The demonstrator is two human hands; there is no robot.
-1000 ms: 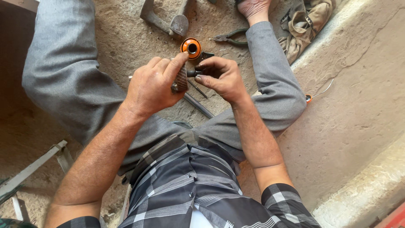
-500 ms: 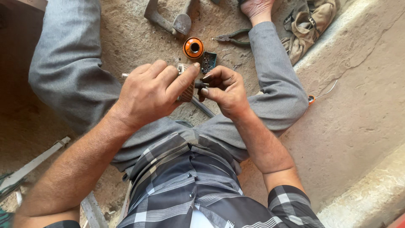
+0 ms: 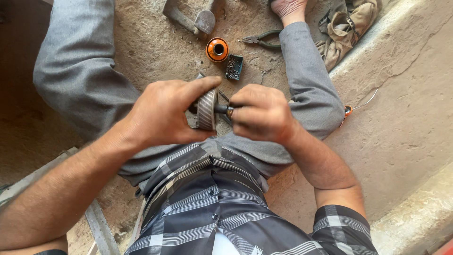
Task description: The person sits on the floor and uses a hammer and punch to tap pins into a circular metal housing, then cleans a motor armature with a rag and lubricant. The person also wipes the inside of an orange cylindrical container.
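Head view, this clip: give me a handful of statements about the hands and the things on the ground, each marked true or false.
1. The left hand holds a ribbed metal wheel. True.
2. The right hand lies flat on the ground. False: its fingers pinch the dark shaft sticking out of the wheel.
3. An orange round container sits on the ground beyond the hands. True.
4. The pliers are in the right hand's grip. False: they lie on the ground near the bare foot.
5. The small dark tray lies beside the orange container. True.
6. The person wears a plain white shirt. False: the shirt is a dark checked shirt.
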